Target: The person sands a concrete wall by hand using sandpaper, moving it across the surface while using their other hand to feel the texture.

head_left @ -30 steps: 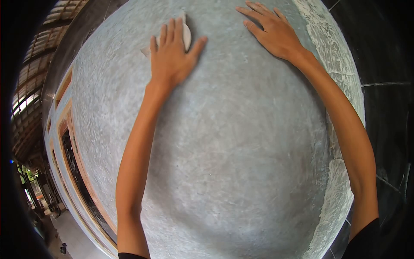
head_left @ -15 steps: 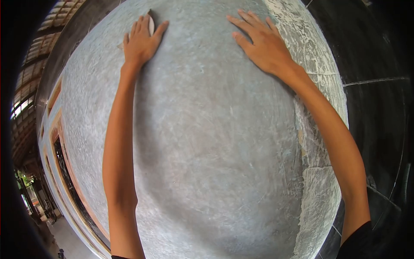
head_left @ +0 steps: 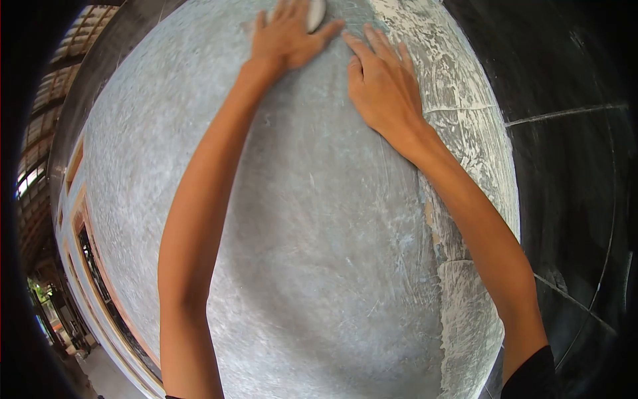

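High on the grey plastered wall [head_left: 319, 219], my left hand [head_left: 284, 41] presses a pale, thin, flat pad [head_left: 317, 14] against the surface. The pad's rounded edge shows between the fingers and the thumb; the rest is under the palm, and its exact kind cannot be made out. The upper fingertips are slightly blurred and reach the top of the view. Just to the right, my right hand [head_left: 387, 90] rests on the wall with its fingers stretched out and nothing in it. The left thumb is close to the right fingertips.
A rough, whitish plaster strip [head_left: 465, 139] runs down the wall's right side. Beyond it are black panels [head_left: 565, 193] with pale joint lines. On the left stand a framed window opening [head_left: 100, 266] and a slatted roof [head_left: 73, 46].
My left hand has slid right and upward across the wall with the pad beneath it. My right hand stays flat, its fingers closer together, with the left hand now near it.
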A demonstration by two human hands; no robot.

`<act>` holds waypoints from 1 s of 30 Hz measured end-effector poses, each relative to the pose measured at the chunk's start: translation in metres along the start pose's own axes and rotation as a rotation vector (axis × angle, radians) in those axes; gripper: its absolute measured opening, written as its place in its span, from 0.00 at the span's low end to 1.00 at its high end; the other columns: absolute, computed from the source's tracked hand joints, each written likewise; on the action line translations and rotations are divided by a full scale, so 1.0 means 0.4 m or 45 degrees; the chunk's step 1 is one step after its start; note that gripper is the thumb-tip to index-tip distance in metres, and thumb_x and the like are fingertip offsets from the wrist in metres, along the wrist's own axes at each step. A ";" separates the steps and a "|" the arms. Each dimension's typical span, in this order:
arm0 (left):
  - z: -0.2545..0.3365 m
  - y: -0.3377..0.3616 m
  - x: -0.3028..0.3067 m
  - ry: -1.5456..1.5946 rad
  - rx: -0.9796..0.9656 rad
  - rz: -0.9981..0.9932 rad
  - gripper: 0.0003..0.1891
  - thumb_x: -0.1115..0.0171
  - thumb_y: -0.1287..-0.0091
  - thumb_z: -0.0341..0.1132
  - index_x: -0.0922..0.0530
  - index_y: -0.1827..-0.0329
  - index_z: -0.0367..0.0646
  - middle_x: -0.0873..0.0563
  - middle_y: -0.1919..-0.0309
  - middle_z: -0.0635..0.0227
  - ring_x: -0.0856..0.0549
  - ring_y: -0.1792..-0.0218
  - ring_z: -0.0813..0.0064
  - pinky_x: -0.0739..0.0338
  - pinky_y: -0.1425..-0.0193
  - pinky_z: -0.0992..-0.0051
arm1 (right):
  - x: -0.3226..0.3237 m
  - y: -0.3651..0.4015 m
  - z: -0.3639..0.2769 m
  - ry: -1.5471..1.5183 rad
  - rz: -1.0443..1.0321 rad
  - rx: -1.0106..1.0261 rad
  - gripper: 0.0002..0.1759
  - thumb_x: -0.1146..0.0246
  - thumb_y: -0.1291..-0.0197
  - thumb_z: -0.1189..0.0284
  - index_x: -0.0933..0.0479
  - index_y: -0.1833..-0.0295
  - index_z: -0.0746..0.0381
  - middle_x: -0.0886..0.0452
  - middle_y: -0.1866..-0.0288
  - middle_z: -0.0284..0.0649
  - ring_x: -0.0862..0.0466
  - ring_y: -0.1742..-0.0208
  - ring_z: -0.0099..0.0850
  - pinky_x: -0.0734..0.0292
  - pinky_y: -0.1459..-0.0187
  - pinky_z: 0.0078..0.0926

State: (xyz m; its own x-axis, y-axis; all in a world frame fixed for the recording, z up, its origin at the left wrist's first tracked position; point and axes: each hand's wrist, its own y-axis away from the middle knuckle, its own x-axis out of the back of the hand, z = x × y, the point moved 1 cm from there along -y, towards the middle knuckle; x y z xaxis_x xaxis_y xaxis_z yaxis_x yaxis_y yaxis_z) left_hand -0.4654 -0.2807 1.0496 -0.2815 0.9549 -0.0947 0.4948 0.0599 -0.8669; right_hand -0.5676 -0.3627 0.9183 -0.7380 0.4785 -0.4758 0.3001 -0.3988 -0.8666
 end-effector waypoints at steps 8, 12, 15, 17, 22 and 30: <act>-0.043 -0.145 -0.018 0.022 0.196 0.013 0.46 0.59 0.31 0.68 0.46 0.21 0.40 0.43 0.22 0.54 0.46 0.21 0.56 0.57 0.19 0.52 | 0.042 0.068 -0.048 0.087 -0.098 -0.009 0.26 0.49 0.31 0.66 0.32 0.29 0.65 0.35 0.25 0.54 0.39 0.22 0.45 0.54 0.22 0.48; -0.026 -0.220 -0.029 -0.011 0.388 0.021 0.47 0.60 0.32 0.69 0.46 0.21 0.39 0.44 0.21 0.54 0.47 0.21 0.55 0.57 0.20 0.50 | 0.092 0.122 -0.065 -0.006 -0.202 0.000 0.25 0.51 0.29 0.69 0.32 0.28 0.60 0.36 0.24 0.50 0.40 0.21 0.44 0.54 0.22 0.49; 0.038 -0.248 -0.031 -0.002 0.357 0.025 0.47 0.61 0.32 0.69 0.45 0.22 0.38 0.44 0.21 0.54 0.47 0.21 0.54 0.57 0.20 0.50 | 0.111 0.137 -0.050 -0.034 -0.214 -0.049 0.25 0.51 0.29 0.69 0.32 0.28 0.60 0.37 0.24 0.50 0.40 0.21 0.43 0.55 0.22 0.49; 0.085 -0.241 -0.048 0.012 0.288 -0.015 0.47 0.61 0.32 0.70 0.45 0.22 0.38 0.43 0.22 0.54 0.46 0.21 0.55 0.57 0.20 0.50 | 0.113 0.134 -0.043 -0.001 -0.182 -0.097 0.26 0.50 0.30 0.69 0.33 0.28 0.63 0.37 0.24 0.52 0.41 0.21 0.43 0.57 0.21 0.49; 0.176 -0.161 -0.072 0.071 -0.063 0.044 0.45 0.58 0.30 0.66 0.44 0.22 0.37 0.40 0.23 0.52 0.44 0.21 0.56 0.55 0.20 0.53 | 0.106 0.137 -0.027 0.090 -0.050 -0.314 0.28 0.50 0.31 0.70 0.35 0.29 0.71 0.37 0.25 0.55 0.41 0.21 0.44 0.59 0.22 0.50; 0.049 -0.052 -0.016 -0.017 -0.026 0.005 0.44 0.56 0.31 0.66 0.44 0.21 0.41 0.41 0.22 0.54 0.44 0.21 0.61 0.56 0.19 0.56 | 0.073 0.065 0.050 0.098 -0.064 -0.068 0.25 0.51 0.30 0.71 0.33 0.30 0.68 0.36 0.25 0.53 0.40 0.21 0.44 0.55 0.22 0.50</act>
State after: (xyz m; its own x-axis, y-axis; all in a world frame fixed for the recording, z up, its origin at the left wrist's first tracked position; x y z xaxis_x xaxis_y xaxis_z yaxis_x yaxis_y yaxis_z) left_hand -0.4901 -0.2939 1.0587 -0.2907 0.9511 -0.1046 0.5126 0.0625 -0.8564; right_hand -0.5933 -0.3747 0.8849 -0.7049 0.5565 -0.4398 0.2969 -0.3317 -0.8955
